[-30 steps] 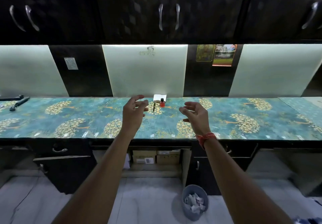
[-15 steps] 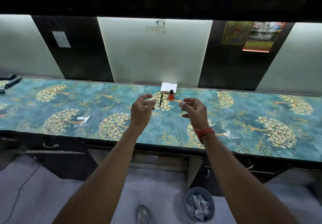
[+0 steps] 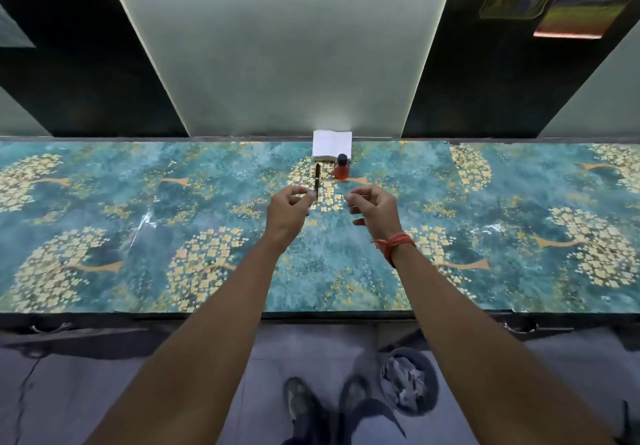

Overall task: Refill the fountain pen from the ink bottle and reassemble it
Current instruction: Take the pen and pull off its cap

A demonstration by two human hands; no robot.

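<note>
both hands hover over the surface (image 3: 104, 202) with fingers loosely curled and nothing in them: the left hand (image 3: 289, 210) just short of the fountain pen (image 3: 317, 181), the right hand (image 3: 374, 210) a little to its right, nearer the ink bottle (image 3: 341, 167). the pen lies flat, pointing away from the person, its near end just beside the left fingertips; whether they touch it i cannot tell. the red bottle stands upright with its dark cap on, just right of the pen and in front of a white pad (image 3: 331, 144) against the wall.

the step in hand looks like the first pick-up. best to pinch the pen along its barrel rather than at the tip, lift it level, and keep the right hand clear of the bottle so it isn't knocked before it is steadied for uncapping.
</note>
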